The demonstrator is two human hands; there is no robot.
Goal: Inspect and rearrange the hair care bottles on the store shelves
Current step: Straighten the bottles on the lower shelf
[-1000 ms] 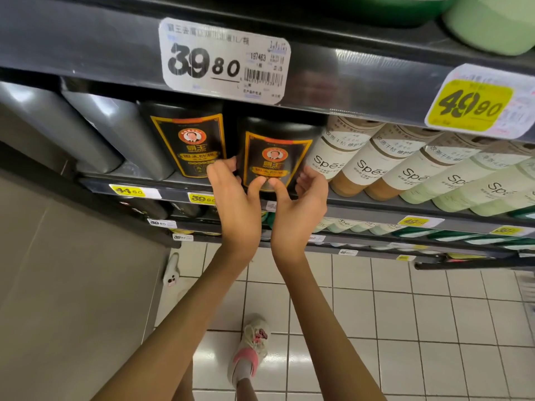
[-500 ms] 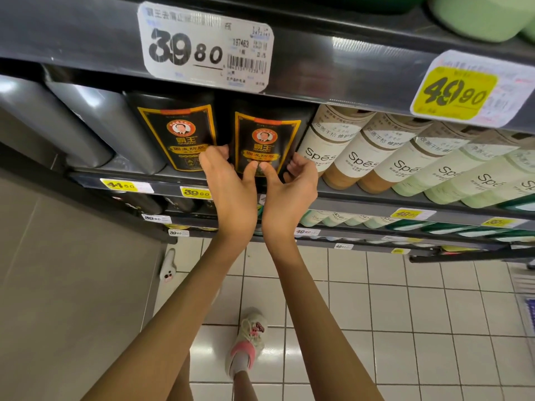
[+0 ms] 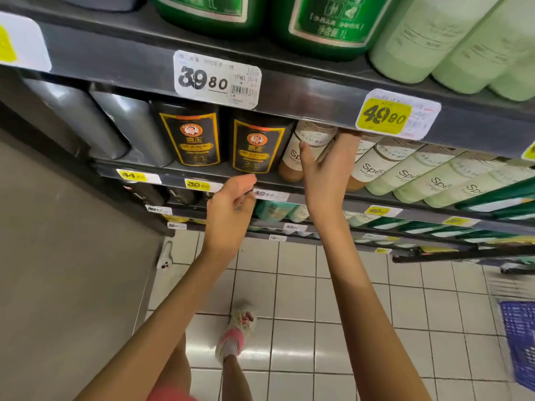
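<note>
The white and brown bottle stands on the middle shelf, first in a row of alike bottles, just to the right of two black bottles. The right hand has it: the grip is wrapped around the bottle, thumb laid across the front label, the other fingers curled round its right side, up under the edge of the shelf above. The left hand hangs in front of the shelf edge, just below the nearer black bottle, its grip loosely curled and holding nothing. The second black bottle stands to its left, and beyond that are two grey bottles. To the right of the held bottle the row runs on into pale green bottles. On the shelf edge overhead are a white price tag reading 39.80 and a yellow one reading 49.80; above them stand dark green jugs. Down below are the white tiled floor and a pink and white shoe.
</note>
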